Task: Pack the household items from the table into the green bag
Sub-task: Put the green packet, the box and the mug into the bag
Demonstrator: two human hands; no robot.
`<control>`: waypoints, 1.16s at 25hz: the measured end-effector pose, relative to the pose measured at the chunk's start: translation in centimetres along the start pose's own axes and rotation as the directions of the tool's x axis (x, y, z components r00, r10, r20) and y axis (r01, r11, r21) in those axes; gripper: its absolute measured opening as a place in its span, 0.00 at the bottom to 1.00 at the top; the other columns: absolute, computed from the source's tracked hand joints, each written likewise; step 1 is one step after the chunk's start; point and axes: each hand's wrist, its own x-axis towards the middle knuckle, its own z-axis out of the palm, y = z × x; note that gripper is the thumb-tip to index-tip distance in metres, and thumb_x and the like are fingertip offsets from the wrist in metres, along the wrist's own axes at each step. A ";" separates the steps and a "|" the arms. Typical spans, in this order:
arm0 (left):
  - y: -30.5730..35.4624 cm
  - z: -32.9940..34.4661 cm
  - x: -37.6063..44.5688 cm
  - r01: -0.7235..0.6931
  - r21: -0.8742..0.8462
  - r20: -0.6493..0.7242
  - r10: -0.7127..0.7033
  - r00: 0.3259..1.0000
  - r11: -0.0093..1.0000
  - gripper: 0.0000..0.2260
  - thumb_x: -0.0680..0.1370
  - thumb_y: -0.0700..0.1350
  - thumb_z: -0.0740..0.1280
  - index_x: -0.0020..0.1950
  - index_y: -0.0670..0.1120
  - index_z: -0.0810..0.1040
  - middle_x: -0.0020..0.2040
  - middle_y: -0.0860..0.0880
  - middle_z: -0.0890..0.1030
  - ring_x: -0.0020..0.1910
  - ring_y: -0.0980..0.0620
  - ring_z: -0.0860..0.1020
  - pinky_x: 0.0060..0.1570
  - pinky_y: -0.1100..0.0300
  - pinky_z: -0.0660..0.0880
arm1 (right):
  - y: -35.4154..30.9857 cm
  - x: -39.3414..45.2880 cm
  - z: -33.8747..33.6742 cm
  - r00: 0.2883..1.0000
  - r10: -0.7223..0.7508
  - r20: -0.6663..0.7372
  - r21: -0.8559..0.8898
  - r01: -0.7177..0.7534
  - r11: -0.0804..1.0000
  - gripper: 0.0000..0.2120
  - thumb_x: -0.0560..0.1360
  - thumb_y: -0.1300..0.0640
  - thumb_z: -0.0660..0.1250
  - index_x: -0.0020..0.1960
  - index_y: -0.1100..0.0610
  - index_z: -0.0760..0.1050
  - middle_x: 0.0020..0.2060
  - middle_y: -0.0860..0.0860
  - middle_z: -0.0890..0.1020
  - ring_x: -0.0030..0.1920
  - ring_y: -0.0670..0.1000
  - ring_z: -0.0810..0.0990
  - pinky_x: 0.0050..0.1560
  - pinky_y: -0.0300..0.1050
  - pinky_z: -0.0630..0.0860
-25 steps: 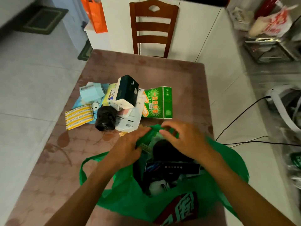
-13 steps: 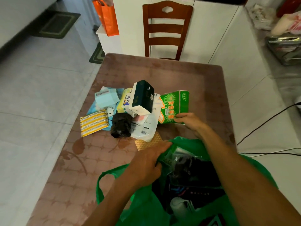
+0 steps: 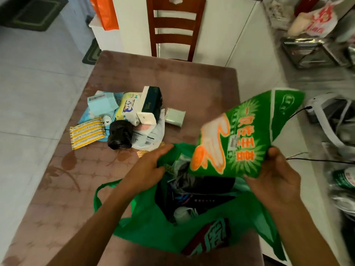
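The green bag (image 3: 153, 225) lies open on the near part of the table, with dark packets inside. My left hand (image 3: 148, 169) grips its far rim and holds the mouth open. My right hand (image 3: 276, 175) holds a green packet with a glove picture (image 3: 240, 135) in the air just above the bag's mouth. On the table behind lie a black roll (image 3: 120, 134), a yellow striped cloth (image 3: 87, 133), a dark tissue box (image 3: 150, 104), a wipes pack (image 3: 127, 106), a pale blue box (image 3: 100, 102) and a small pale green packet (image 3: 175, 117).
The brown table (image 3: 192, 83) ends just right of the bag. A wooden chair (image 3: 174, 27) stands at its far end. Black cables (image 3: 317, 160) and cluttered bags (image 3: 338, 121) lie on the floor to the right. An orange bag (image 3: 104, 12) hangs at the back.
My right hand has left the bag, taken the green glove packet from the pile and lifted it over the bag's mouth. A small pale green packet that lay under it now shows.
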 end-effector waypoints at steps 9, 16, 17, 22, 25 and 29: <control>1.7 0.6 -1.0 -0.037 -0.005 -0.020 0.037 0.999 0.999 0.32 0.71 0.29 0.63 0.72 0.51 0.66 0.67 0.55 0.68 0.68 0.52 0.68 0.68 0.53 0.67 | 4.6 -5.0 -4.6 0.833 0.164 -0.528 -0.843 -0.493 -0.213 0.03 0.74 0.57 0.70 0.47 0.52 0.82 0.45 0.45 0.81 0.49 0.49 0.80 0.50 0.43 0.75; 1.5 0.3 -2.2 -0.036 -0.024 -0.039 0.035 0.999 0.999 0.32 0.71 0.29 0.63 0.72 0.51 0.66 0.66 0.56 0.68 0.67 0.54 0.69 0.66 0.62 0.67 | 5.2 -4.7 -3.2 0.714 0.330 -0.617 -0.630 -0.198 -0.751 0.23 0.77 0.42 0.60 0.70 0.47 0.64 0.65 0.53 0.74 0.61 0.56 0.75 0.56 0.48 0.74; 1.5 0.2 -2.2 -0.040 -0.032 -0.038 0.039 0.999 0.999 0.32 0.71 0.29 0.62 0.72 0.51 0.66 0.66 0.56 0.68 0.66 0.55 0.69 0.63 0.67 0.67 | 4.8 -5.4 -3.0 0.658 0.352 -0.665 -0.579 -0.158 -0.800 0.23 0.77 0.41 0.58 0.69 0.47 0.67 0.66 0.53 0.75 0.62 0.56 0.75 0.56 0.46 0.73; 1.4 0.4 -2.1 -0.088 -0.065 -0.049 0.085 0.995 0.994 0.31 0.69 0.33 0.61 0.72 0.49 0.67 0.67 0.54 0.68 0.69 0.51 0.67 0.67 0.57 0.65 | 5.2 -4.8 -1.1 0.949 0.194 -0.249 -0.739 -0.057 -0.671 0.21 0.79 0.41 0.56 0.70 0.45 0.67 0.69 0.45 0.71 0.63 0.48 0.72 0.51 0.45 0.72; -0.2 -0.2 -2.2 -0.079 -0.067 -0.018 0.078 0.997 0.995 0.31 0.70 0.30 0.62 0.72 0.51 0.67 0.70 0.54 0.66 0.70 0.51 0.66 0.68 0.53 0.67 | 7.5 -4.1 -2.4 0.821 0.441 -0.363 -0.711 0.061 -0.700 0.27 0.80 0.42 0.50 0.78 0.43 0.52 0.79 0.44 0.50 0.76 0.51 0.54 0.68 0.57 0.64; -1.8 -1.3 -2.7 -0.088 0.021 0.034 0.087 0.996 0.996 0.29 0.73 0.38 0.68 0.72 0.53 0.66 0.73 0.57 0.62 0.71 0.55 0.63 0.68 0.58 0.66 | 7.5 -1.2 1.0 0.892 0.345 -0.291 -0.766 -0.002 -0.643 0.13 0.78 0.46 0.59 0.52 0.49 0.79 0.49 0.49 0.84 0.46 0.48 0.82 0.43 0.46 0.79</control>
